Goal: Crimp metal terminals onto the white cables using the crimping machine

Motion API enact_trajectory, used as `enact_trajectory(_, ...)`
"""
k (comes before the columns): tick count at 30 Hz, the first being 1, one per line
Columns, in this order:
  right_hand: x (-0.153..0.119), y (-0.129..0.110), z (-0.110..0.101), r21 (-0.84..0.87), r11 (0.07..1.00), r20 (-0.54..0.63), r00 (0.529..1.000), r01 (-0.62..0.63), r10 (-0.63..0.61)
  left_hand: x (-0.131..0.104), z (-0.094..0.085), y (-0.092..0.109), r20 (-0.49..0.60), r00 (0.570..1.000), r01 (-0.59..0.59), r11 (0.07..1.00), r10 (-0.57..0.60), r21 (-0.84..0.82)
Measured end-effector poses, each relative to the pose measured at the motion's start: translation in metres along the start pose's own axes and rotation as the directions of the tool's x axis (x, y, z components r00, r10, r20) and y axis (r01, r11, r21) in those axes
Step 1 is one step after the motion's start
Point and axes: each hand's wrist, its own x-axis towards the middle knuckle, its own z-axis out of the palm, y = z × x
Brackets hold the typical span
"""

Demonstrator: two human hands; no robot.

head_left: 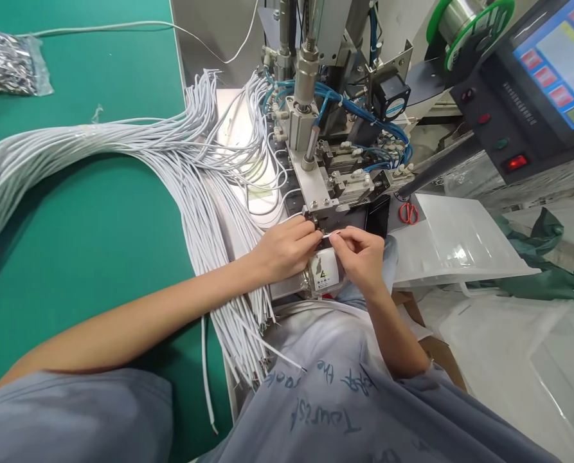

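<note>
My left hand (289, 249) is closed at the front of the soldering machine (310, 173), its fingertips pinching a white cable (327, 236). From the other side my right hand (361, 257) pinches the same cable near its end, thumb against forefinger. The short stretch between the two hands lies just in front of the machine's lower clamps. Below my fingers sits a white box with a printed label (325, 273). A large bundle of white cables (200, 193) spreads under and beside my left forearm, with stripped ends hanging toward my lap.
A green table (98, 257) fills the left, with a plastic bag of small metal parts (11, 67) on it. At the right are a control panel (522, 96), a solder wire spool (465, 26), red-handled scissors (409, 213) and a translucent plastic bin (522, 366).
</note>
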Motion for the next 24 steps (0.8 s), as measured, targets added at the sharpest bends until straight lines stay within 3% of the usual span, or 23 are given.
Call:
enact_trajectory(4,0.003,0.001,0.003,0.017,0.995,-0.027,0.995,0.098,-0.098,-0.002,0.004,0.000,-0.024,0.995,0.094,0.984,-0.098,-0.150)
enact_trajectory(7,0.002,0.003,0.008,0.071,0.992,-0.096,0.991,0.105,-0.098,-0.001,0.004,-0.002,0.012,0.982,0.182,0.928,-0.188,-0.327)
enact_trajectory(10,0.007,0.006,0.003,0.182,0.982,0.002,0.999,0.040,-0.041,0.001,0.001,-0.005,0.071,0.982,0.188,0.900,-0.174,-0.394)
enact_trajectory(14,0.021,0.005,-0.015,0.160,0.985,0.269,0.963,-0.071,0.025,0.001,-0.001,-0.010,0.027,0.998,0.064,0.982,-0.061,-0.180)
enact_trajectory(17,0.027,0.003,-0.022,0.059,0.996,0.346,0.937,-0.063,0.039,0.000,0.000,-0.012,-0.001,1.000,-0.018,1.000,0.018,0.007)
enact_trajectory(19,0.026,0.002,-0.018,0.021,0.998,0.306,0.951,-0.061,0.052,0.000,0.002,-0.012,0.000,1.000,-0.022,0.999,0.022,0.029)
enact_trajectory(24,0.012,0.003,0.003,0.079,0.995,0.052,0.997,-0.061,0.057,0.000,0.004,-0.006,0.050,0.997,0.059,0.993,-0.054,-0.098)
